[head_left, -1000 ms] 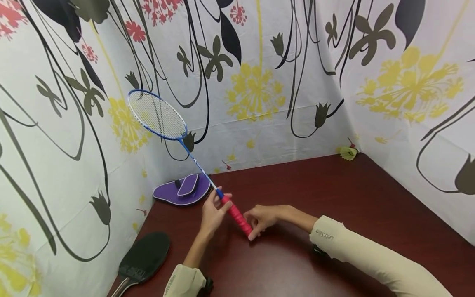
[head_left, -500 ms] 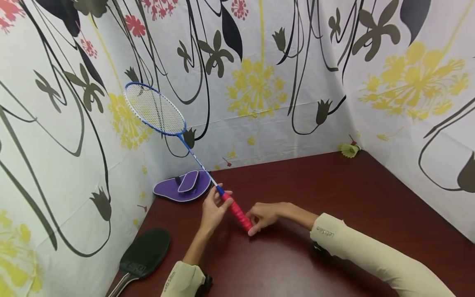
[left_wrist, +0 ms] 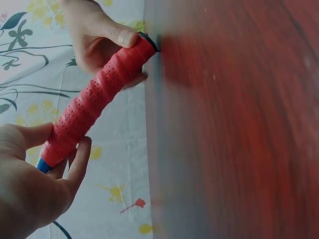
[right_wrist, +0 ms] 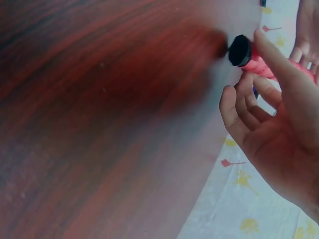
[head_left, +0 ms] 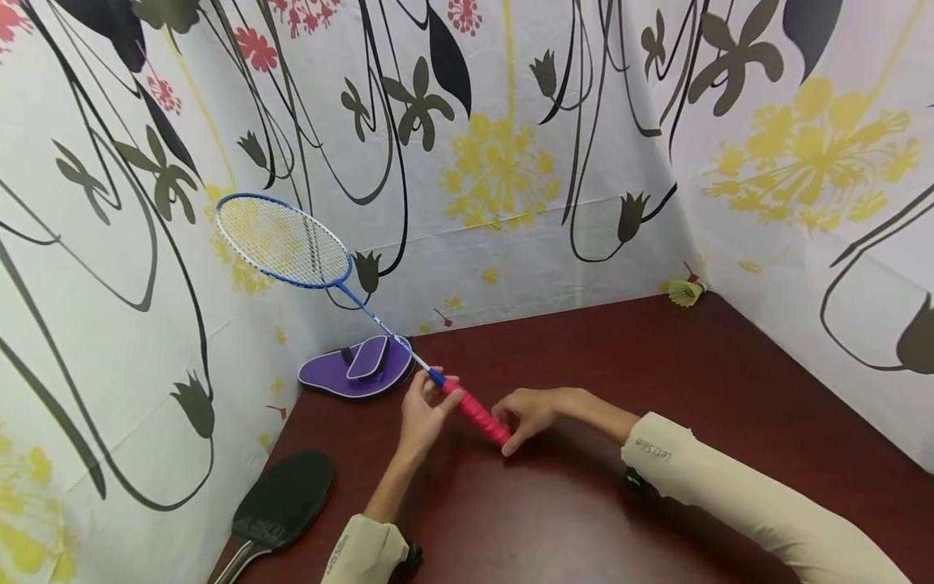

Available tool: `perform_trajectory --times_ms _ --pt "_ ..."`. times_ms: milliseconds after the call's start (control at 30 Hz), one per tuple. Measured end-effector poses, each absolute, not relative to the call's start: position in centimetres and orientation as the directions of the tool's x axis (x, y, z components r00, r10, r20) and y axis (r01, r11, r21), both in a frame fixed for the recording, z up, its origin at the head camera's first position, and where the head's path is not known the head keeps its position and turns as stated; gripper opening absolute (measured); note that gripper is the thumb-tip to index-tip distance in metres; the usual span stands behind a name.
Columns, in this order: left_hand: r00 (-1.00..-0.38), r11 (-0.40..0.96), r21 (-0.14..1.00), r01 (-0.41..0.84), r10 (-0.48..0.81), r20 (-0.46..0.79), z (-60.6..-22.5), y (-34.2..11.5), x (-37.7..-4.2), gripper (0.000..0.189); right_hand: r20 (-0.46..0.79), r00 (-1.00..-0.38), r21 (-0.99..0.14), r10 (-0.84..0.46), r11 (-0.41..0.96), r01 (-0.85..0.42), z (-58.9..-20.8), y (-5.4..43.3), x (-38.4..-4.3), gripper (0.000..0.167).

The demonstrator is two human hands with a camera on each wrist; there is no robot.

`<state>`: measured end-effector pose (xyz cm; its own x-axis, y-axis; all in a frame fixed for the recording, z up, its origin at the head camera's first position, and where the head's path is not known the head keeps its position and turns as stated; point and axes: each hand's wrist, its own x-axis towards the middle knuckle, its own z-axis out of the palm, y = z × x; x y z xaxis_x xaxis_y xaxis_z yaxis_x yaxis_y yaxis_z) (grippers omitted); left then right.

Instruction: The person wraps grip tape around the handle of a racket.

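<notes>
A badminton racket [head_left: 379,323] with a blue frame and white strings slants up to the left over the table in the head view. My left hand [head_left: 423,415] pinches the top of its red perforated grip, by the blue cone, between thumb and fingers. At the butt end, my right hand [head_left: 533,412] pinches the grip between thumb and fingers. The left wrist view shows the red grip [left_wrist: 89,104] spanning both hands. In the right wrist view the black end cap [right_wrist: 240,51] sticks out past my right thumb and fingertips.
On the dark red table [head_left: 584,487], a black table tennis paddle [head_left: 284,499] lies at the left. Behind it is a purple paddle case [head_left: 357,369]. A yellow shuttlecock [head_left: 684,293] sits in the far right corner. Flower-patterned cloth [head_left: 496,268] walls the sides and back.
The racket's head has swung down and to the left after rising slightly in view. The butt and my right hand have shifted a little to the right. Both hands keep their hold.
</notes>
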<state>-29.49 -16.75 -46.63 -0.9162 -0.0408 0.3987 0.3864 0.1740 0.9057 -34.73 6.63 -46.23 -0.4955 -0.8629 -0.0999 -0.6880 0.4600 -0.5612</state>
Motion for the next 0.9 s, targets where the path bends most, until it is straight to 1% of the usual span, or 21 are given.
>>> perform_trajectory --times_ms 133,233,367,467,567,667,900 --pt "-0.912 0.177 0.906 0.384 -0.079 0.402 -46.7 -15.7 -29.4 0.043 -0.027 -0.526 -0.557 -0.850 0.450 -0.698 -45.1 6.5 -34.5 0.035" --pt "-0.908 0.193 0.904 0.382 -0.104 0.406 -47.0 -14.9 -29.3 0.042 0.065 -0.572 -0.548 -0.818 0.450 -0.705 -44.3 6.2 -34.2 0.040" --pt "-0.906 0.219 0.898 0.382 -0.101 0.411 -47.4 -14.0 -29.3 0.042 0.196 -0.615 -0.459 -0.763 0.483 -0.746 -43.5 5.7 -33.9 0.038" --pt "-0.906 0.251 0.886 0.389 -0.072 0.418 -47.6 -13.6 -29.3 0.040 0.246 -0.623 -0.370 -0.742 0.522 -0.768 -43.3 5.9 -33.8 0.035" --pt "-0.905 0.274 0.873 0.402 -0.028 0.425 -47.8 -13.8 -29.4 0.037 0.237 -0.639 -0.328 -0.731 0.560 -0.761 -43.3 6.8 -33.7 0.038" --pt "-0.907 0.274 0.873 0.403 -0.008 0.421 -47.8 -14.7 -29.5 0.040 0.219 -0.659 -0.305 -0.720 0.591 -0.747 -43.3 8.3 -33.8 0.043" --pt "-0.905 0.301 0.877 0.376 -0.087 0.417 -47.2 -19.0 -29.5 0.057 0.189 -0.693 -0.223 -0.696 0.657 -0.720 -43.6 13.3 -34.6 0.040"
